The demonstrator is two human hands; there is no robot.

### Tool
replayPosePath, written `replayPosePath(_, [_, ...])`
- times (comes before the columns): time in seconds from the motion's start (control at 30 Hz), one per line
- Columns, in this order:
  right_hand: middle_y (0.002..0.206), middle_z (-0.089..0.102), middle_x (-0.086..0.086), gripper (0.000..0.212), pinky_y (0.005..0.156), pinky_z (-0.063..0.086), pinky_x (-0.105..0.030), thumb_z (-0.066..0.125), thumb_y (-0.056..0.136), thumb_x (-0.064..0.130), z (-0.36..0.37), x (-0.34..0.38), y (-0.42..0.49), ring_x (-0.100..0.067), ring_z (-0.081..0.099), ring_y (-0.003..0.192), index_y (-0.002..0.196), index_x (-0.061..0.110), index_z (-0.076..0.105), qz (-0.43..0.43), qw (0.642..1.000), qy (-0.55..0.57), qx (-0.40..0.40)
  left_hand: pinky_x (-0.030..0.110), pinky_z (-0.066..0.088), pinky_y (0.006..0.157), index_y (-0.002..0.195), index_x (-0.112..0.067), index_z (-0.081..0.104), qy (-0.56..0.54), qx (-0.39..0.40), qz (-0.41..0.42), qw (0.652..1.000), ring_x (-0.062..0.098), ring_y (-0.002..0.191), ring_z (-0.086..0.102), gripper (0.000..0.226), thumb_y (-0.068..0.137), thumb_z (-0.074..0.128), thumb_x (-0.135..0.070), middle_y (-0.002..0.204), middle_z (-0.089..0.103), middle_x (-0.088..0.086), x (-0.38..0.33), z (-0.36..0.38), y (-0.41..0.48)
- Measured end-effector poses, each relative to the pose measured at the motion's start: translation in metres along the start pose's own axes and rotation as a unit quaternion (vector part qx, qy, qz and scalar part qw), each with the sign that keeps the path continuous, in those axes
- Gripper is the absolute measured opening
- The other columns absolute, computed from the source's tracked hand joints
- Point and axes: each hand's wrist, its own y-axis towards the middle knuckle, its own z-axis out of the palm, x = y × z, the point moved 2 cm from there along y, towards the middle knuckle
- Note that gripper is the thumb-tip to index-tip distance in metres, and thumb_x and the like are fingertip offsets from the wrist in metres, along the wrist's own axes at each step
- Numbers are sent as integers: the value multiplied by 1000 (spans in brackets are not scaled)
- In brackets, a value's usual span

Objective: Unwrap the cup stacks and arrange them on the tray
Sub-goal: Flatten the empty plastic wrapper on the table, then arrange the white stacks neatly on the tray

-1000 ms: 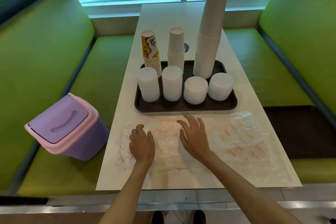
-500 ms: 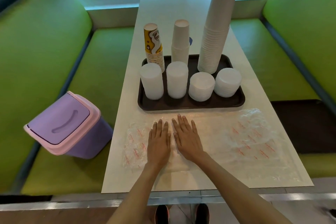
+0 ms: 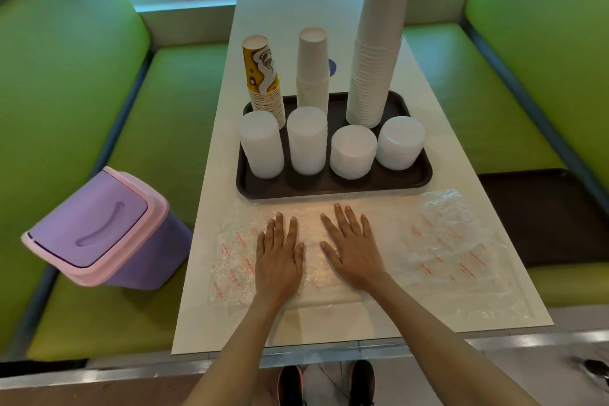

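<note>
Head view, the only one.

- Left hand [image 3: 280, 260] and right hand [image 3: 352, 247]: both palm-down on the clear wrapper film [image 3: 445, 250], which lies flat on the bench [image 3: 290, 10] just in front of the tray [image 3: 329, 192]. Fingers are straight, pressing and not gripping.
- Change: a second ago the hands were apart and the left fingers looked a bit bent. Half a second ago they were side by side at the film's middle. Now there is a small gap between them again. I read that as smoothing strokes outward from the centre.
- Meaning: the unwrapping looks done. All the stacks stand bare and upright on the tray: printed stack [image 3: 263, 76] back left, white paper stack [image 3: 313, 66] beside it, tall stack [image 3: 379, 43] back right, and four short white stacks [image 3: 307, 142] along the front row. Nothing on the tray has shifted across the three frames. What's left looks like tidying the film, probably into the purple bin [image 3: 99, 227] on the left seat, lid closed.

Writing:
- Film: rows of red print, too small to read.
- Printed stack: yellow, with a brown and white graphic; no legible text.
- Blue sticker [image 3: 331, 66] on the bench behind the white paper stack: mostly hidden, unreadable.
</note>
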Motion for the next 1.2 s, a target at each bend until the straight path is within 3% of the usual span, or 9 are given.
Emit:
replayPosePath(0.2, [157, -18, -1, 80, 115, -16, -40, -16, 81, 71, -11, -39, -13, -23, -18, 146, 150, 32, -4, 49, 999, 0, -14, 33, -13, 115, 149, -25, 0, 5, 4, 7, 1000, 17, 146, -8, 70, 88, -16, -57, 158, -4, 1, 2, 4, 1])
replayPosePath(0.4, [154, -26, -1, 89, 113, -20, -42, -28, 70, 75, -17, -72, -24, -19, -27, 141, 146, 29, -17, 112, 994, -16, -8, 34, -13, 115, 148, -26, -3, 8, 21, 0, 1000, 16, 146, -11, 68, 88, -13, -57, 157, -9, -1, 0, 2, 0])
replayPosePath(0.5, [156, -26, -2, 89, 112, -22, -44, -18, 74, 73, -18, -73, -23, -15, -30, 138, 148, 25, -17, 121, 992, -22, 6, 35, -14, 115, 147, -25, -5, 4, 36, -5, 999, 17, 146, -10, 70, 85, -11, -57, 157, -10, -1, -1, 0, 0])
replayPosePath(0.67, [159, -19, -7, 93, 112, -21, -44, -19, 72, 63, -22, -71, -21, -13, -27, 140, 153, 20, -6, 140, 990, -27, 10, 39, -5, 117, 153, -24, 11, 25, 54, -7, 998, 21, 148, 0, 84, 77, -13, -54, 161, 2, 4, -8, -14, 4])
replayPosePath(0.73, [160, -15, -9, 97, 113, -19, -45, -20, 70, 62, -28, -70, -21, -19, -20, 146, 154, 18, -2, 147, 989, -27, 6, 39, 1, 118, 152, -25, 14, 26, 66, -19, 997, 21, 148, 5, 82, 79, -8, -55, 161, 6, 3, -11, -23, 7])
replayPosePath(0.87, [162, -2, -10, 96, 116, -9, -46, -13, 73, 60, -41, -64, -17, -23, -6, 149, 153, 17, 16, 146, 989, -5, -24, 40, 15, 115, 148, -24, 25, 36, 79, -23, 996, 23, 144, 16, 55, 97, 35, -42, 158, 16, 5, -13, -34, 16])
replayPosePath(1.0, [157, 25, -10, 47, 118, 6, -44, 34, 101, 36, -48, -51, -13, -26, 17, 147, 142, 16, 42, 122, 988, 42, -84, 39, 26, 109, 144, -24, 30, 50, 109, -9, 993, 25, 140, 22, 54, 96, 42, -42, 155, 20, 5, -13, -40, 24])
replayPosePath(1.1, [128, 59, -15, 32, 110, 27, -48, 47, 94, 22, -51, -35, -7, -34, 50, 126, 118, 10, 65, 106, 979, 105, -142, 41, 28, 108, 143, -24, 34, 21, 140, -6, 990, 25, 139, 25, 51, 96, 42, -43, 153, 23, 5, -11, -46, 30])
replayPosePath(1.2, [107, 70, -10, 24, 96, 41, -36, 53, 93, 15, -57, -17, 0, -28, 64, 101, 108, 8, 71, 110, 967, 166, -160, 39, 30, 109, 143, -23, 36, -34, 165, -13, 986, 24, 138, 29, 51, 96, 44, -42, 152, 27, 3, -9, -53, 33])
